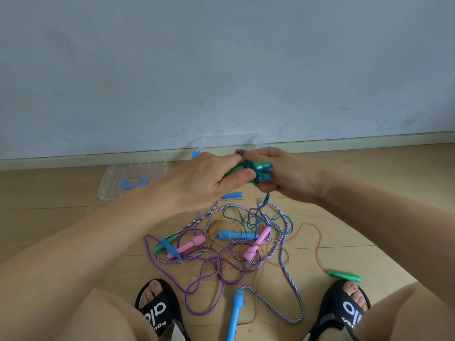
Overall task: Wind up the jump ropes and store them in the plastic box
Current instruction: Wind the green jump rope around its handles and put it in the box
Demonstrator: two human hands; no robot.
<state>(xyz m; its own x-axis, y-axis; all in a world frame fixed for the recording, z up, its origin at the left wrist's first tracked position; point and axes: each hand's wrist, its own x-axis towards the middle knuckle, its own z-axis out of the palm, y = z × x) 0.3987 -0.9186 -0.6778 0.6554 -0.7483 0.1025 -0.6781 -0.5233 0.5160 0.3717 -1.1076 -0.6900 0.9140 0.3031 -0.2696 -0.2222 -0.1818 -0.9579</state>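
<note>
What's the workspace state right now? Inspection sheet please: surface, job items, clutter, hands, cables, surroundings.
Surface: light wood floor; the person squats over it.
Job's things: pair of green handles held together, teal cord wound round them, the rest trailing into the tangled rope pile. Clear plastic box behind the hands; its lid, blue handle up, lies left of it.
Clutter: nothing seen besides the ropes.
Grippers: left hand grips the handles; right hand holds the wrapped end.
Cables: nothing seen beyond rope cords.
Surroundings: scuffed pale wall, baseboard, black sandals.
</note>
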